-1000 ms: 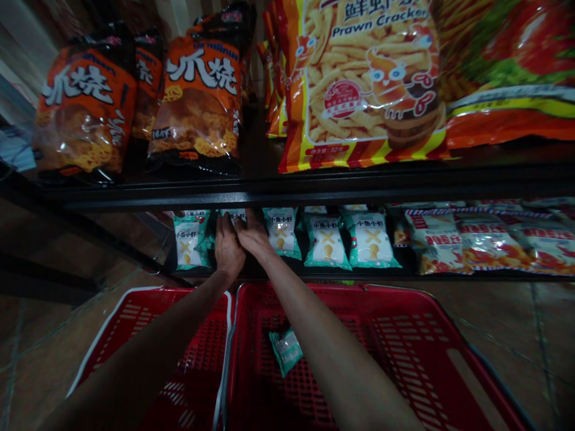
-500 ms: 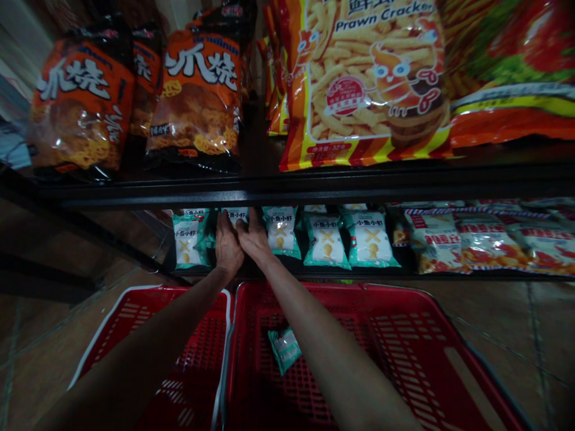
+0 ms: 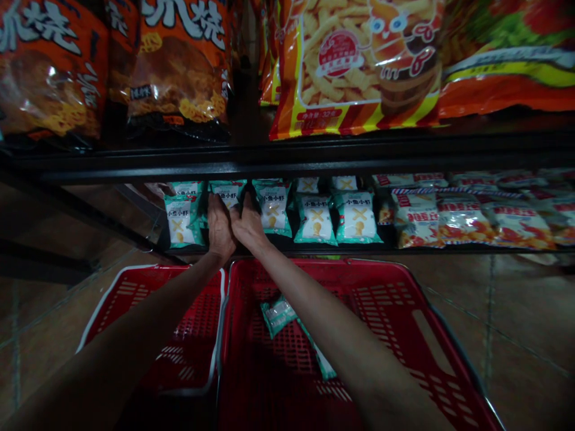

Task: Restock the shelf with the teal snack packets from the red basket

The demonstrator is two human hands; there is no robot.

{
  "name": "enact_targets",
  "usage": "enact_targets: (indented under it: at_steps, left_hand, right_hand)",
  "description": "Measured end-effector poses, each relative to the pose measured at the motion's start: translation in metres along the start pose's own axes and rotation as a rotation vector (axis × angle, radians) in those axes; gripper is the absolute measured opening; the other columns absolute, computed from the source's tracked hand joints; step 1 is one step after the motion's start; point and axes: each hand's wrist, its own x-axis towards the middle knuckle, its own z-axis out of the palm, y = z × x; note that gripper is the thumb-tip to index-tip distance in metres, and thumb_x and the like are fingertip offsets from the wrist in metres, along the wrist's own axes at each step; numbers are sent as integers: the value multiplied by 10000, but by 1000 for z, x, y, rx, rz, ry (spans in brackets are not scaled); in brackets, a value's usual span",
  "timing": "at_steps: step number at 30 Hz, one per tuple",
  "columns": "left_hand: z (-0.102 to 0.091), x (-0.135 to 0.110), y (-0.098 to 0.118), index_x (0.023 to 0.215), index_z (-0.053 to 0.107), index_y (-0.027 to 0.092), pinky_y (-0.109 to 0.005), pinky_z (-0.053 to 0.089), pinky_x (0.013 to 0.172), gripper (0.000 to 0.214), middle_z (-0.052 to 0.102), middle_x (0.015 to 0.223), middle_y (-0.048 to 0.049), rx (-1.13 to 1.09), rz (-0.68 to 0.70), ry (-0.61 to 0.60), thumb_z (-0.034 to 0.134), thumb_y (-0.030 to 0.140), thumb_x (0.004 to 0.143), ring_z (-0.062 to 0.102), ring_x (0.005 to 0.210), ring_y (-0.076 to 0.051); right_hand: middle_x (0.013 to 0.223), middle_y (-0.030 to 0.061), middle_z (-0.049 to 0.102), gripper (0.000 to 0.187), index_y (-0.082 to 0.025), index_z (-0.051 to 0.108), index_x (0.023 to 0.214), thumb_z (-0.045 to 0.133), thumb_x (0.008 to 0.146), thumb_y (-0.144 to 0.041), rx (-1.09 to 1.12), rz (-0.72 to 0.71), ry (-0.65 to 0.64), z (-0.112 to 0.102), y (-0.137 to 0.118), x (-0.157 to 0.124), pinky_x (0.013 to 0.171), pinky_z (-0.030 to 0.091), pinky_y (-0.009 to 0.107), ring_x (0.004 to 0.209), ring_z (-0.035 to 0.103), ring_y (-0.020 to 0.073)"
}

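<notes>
On the lower shelf, a green-and-white snack bag [image 3: 228, 191] is between my two hands, its lower part covered by them. My left hand [image 3: 220, 227] is at the bag's left side, fingers straight and pointing into the shelf. At the right side is my right hand [image 3: 248, 222], its fingers extended and its thumb across toward the left hand. Together they hold the bag upright. A matching snack bag [image 3: 274, 209] stands just right of my right hand, and another bag [image 3: 180, 221] is left of my left hand.
Two red shopping baskets [image 3: 381, 311] are below my arms; green snack bags [image 3: 279, 315] lie in the right one. The upper shelf edge [image 3: 251, 164] runs close above my hands. Large orange bags [image 3: 179, 78] and a prawn cracker bag [image 3: 359, 72] stand above it.
The view has tilted down a little, so the shelves appear higher. My hands stay around the same bag, more of which shows now. A second green bag in the basket shows beside my right arm.
</notes>
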Motion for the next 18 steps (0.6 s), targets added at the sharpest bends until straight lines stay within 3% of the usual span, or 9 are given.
enact_targets:
  at_steps: [4, 7, 9, 11, 13, 15, 16, 18]
  left_hand:
    - [-10, -9, 15, 1426, 255, 92, -503, 131, 1177, 575, 218, 1542, -176, 0, 52, -3, 416, 203, 885, 81, 1455, -241]
    - [-23, -29, 41, 1395, 314, 104, -469, 175, 1178, 508, 258, 1529, -166, -16, 186, -11, 398, 170, 899, 132, 1448, -219]
    - [-31, -51, 60, 1370, 350, 127, -472, 225, 1166, 490, 288, 1516, -153, -37, 242, -61, 419, 148, 886, 178, 1437, -222]
    - [-37, -79, 76, 1342, 385, 149, -469, 263, 1156, 477, 348, 1485, -138, -69, 257, -102, 370, 73, 871, 224, 1425, -205]
    - [-39, -109, 86, 1315, 416, 160, -467, 303, 1140, 472, 384, 1463, -127, -97, 217, -164, 380, 58, 856, 261, 1412, -206]
    - [-37, -139, 90, 1280, 459, 152, -455, 332, 1130, 463, 422, 1435, -131, -122, 129, -253, 398, 44, 833, 320, 1385, -211]
    - [-35, -153, 91, 1239, 499, 156, -450, 348, 1122, 446, 431, 1428, -128, -127, 48, -302, 410, 38, 818, 359, 1364, -218]
    - [-31, -177, 92, 1124, 577, 153, -437, 394, 1093, 399, 483, 1378, -135, -133, -144, -387, 423, 23, 780, 464, 1289, -230]
  right_hand:
    - [1384, 192, 473, 518, -66, 388, 1354, 420, 849, -181, -50, 12, -100, -16, -16, -24, 1129, 315, 421, 1316, 428, 265]
    - [1328, 150, 536, 419, -129, 450, 1281, 393, 869, -182, -3, -84, -60, -46, -19, -48, 1069, 390, 404, 1241, 507, 225]
    - [1151, 105, 642, 324, -173, 494, 1200, 350, 919, -247, 43, -182, -44, -72, -10, -68, 947, 480, 360, 1049, 620, 185]
    - [957, 70, 686, 287, -186, 540, 1109, 340, 940, -303, -6, -284, -105, -95, 10, -92, 843, 507, 324, 870, 655, 167]
    - [904, 67, 688, 257, -191, 586, 1008, 374, 929, -314, -119, -347, -240, -109, 36, -118, 781, 502, 316, 812, 650, 175]
    - [807, 44, 680, 228, -204, 616, 944, 403, 919, -282, -210, -248, -374, -112, 62, -142, 703, 498, 295, 704, 634, 161]
    - [766, 39, 672, 199, -209, 631, 896, 445, 909, -277, -225, -165, -399, -111, 73, -152, 687, 496, 286, 680, 626, 155]
    - [890, 62, 674, 180, -209, 646, 914, 496, 913, -309, -210, -33, -295, -107, 87, -169, 738, 509, 293, 767, 623, 149]
